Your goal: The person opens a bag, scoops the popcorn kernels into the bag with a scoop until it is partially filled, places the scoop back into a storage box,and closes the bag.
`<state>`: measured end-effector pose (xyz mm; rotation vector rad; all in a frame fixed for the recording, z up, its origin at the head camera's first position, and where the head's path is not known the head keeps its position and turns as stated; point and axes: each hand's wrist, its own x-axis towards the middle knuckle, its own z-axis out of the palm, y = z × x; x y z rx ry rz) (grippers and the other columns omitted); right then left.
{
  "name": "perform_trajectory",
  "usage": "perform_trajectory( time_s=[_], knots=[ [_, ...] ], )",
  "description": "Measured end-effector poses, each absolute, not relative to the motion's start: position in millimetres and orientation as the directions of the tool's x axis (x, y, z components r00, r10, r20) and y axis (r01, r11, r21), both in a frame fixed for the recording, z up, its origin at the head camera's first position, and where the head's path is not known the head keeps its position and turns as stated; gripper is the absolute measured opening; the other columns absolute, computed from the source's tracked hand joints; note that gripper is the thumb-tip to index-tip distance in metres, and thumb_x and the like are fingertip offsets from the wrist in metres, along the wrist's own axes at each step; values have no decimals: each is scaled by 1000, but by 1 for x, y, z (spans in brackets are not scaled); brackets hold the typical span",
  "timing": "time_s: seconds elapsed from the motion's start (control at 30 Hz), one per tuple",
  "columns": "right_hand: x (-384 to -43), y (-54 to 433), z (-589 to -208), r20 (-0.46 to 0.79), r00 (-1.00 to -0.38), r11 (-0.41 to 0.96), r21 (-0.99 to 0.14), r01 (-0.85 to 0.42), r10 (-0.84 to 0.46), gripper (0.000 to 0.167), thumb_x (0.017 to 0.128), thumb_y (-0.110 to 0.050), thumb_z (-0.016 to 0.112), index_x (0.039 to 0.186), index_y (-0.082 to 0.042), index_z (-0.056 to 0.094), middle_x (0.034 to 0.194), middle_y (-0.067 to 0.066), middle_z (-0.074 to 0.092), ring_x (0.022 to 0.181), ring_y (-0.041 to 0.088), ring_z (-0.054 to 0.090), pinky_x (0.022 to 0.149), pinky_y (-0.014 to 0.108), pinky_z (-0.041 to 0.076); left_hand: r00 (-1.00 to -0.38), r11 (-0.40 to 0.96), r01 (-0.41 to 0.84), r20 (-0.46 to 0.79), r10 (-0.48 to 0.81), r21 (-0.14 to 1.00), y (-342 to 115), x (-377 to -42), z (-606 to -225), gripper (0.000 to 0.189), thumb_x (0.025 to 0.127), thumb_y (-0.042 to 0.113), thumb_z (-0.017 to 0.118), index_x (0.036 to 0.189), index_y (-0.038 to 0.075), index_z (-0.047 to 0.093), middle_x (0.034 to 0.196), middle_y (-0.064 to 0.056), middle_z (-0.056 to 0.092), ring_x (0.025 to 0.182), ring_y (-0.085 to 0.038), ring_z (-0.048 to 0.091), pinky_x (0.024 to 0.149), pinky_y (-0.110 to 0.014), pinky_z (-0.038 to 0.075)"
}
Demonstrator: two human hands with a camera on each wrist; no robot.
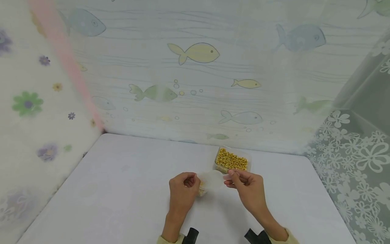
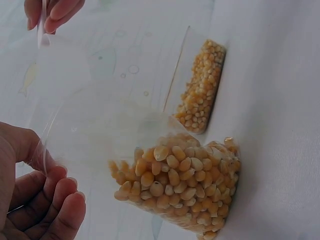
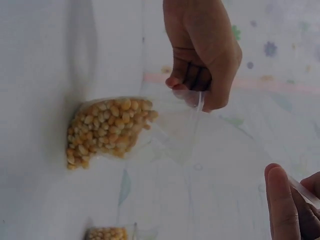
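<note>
My left hand (image 1: 185,189) pinches the rim of a clear plastic bag (image 2: 182,185) that stands on the table, its lower part filled with yellow corn kernels (image 3: 107,127). Between thumb and fingers, my right hand (image 1: 250,190) holds the handle of a translucent white spoon (image 2: 62,70) with a broad round bowl. The spoon's bowl is over the bag's open mouth; no kernels show in it. Just beyond my right hand, a clear rectangular container (image 1: 250,162) holds many more corn kernels (image 2: 202,82).
A white cloth-covered table (image 1: 122,189) lies under everything. Behind it hangs a pale curtain (image 1: 195,108) printed with fish, and flowered fabric (image 1: 27,142) borders the left side. White floral lace (image 1: 359,162) hangs along the right edge.
</note>
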<state>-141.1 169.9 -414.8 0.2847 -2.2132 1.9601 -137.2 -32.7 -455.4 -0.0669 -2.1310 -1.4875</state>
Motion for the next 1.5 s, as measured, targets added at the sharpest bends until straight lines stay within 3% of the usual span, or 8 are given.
perform_trajectory(
  time_s=[0.4, 0.53, 0.8, 1.0, 1.13, 1.27, 1.37, 1.5],
  knots=[
    [-138, 173, -415, 290, -957, 104, -952, -289, -2, 19, 98, -4, 64, 100, 13, 71, 83, 19, 76, 70, 17, 76, 67, 35, 62, -858, 394, 327, 444, -257, 859, -33, -137, -457, 11, 80, -10, 72, 83, 0, 75, 70, -2, 66, 61, -8, 57, 56, -22, 53],
    [-140, 186, -413, 268, -963, 86, -960, -266, 13, 22, 100, -6, 63, 102, 15, 70, 83, 12, 77, 71, 18, 76, 68, 36, 62, -851, 397, 338, 457, -257, 853, -32, -137, -457, 9, 80, -9, 72, 83, -1, 75, 69, -2, 66, 60, -7, 57, 55, -22, 53],
    [-151, 233, -400, 166, -971, 15, -986, -166, 173, 36, 102, -15, 62, 114, 19, 63, 86, 1, 78, 76, 15, 77, 72, 32, 61, -859, 395, 334, 449, -246, 856, -32, -138, -459, 9, 81, -7, 73, 84, 1, 75, 70, 0, 66, 61, -6, 58, 56, -23, 54],
    [-175, 262, -411, 128, -939, -25, -989, -144, 320, 33, 101, -15, 62, 118, 13, 66, 92, -2, 78, 78, 11, 76, 74, 26, 60, -858, 400, 337, 453, -243, 852, -32, -138, -459, 11, 81, -7, 73, 84, 3, 75, 70, 0, 66, 61, -6, 58, 55, -23, 54],
    [-196, 273, -433, 173, -912, -6, -982, -188, 372, 30, 101, -11, 62, 115, 14, 66, 88, -1, 77, 74, 10, 76, 72, 25, 60, -860, 397, 334, 449, -242, 855, -32, -139, -459, 10, 81, -7, 73, 84, 1, 75, 70, 0, 66, 62, -6, 58, 56, -23, 54],
    [-211, 277, -457, 274, -884, 120, -962, -247, 379, 26, 101, -7, 60, 110, 16, 68, 82, -4, 76, 70, 6, 74, 68, 22, 60, -864, 391, 331, 443, -241, 859, -33, -139, -458, 7, 82, -7, 73, 85, -2, 75, 70, -1, 66, 62, -7, 58, 56, -23, 54],
    [-217, 274, -469, 329, -875, 213, -940, -267, 355, 24, 100, -3, 59, 108, 17, 68, 83, 4, 77, 68, 3, 73, 67, 20, 59, -861, 392, 334, 447, -242, 857, -33, -139, -458, 6, 82, -7, 73, 85, -3, 75, 70, -1, 66, 61, -7, 58, 55, -23, 54],
    [-220, 267, -479, 352, -884, 255, -925, -281, 306, 22, 99, 0, 60, 107, 18, 69, 88, 25, 75, 67, 1, 72, 65, 20, 59, -861, 390, 333, 445, -244, 858, -33, -138, -458, 6, 82, -7, 73, 85, -3, 75, 70, 0, 66, 61, -6, 58, 55, -23, 54]
  ],
)
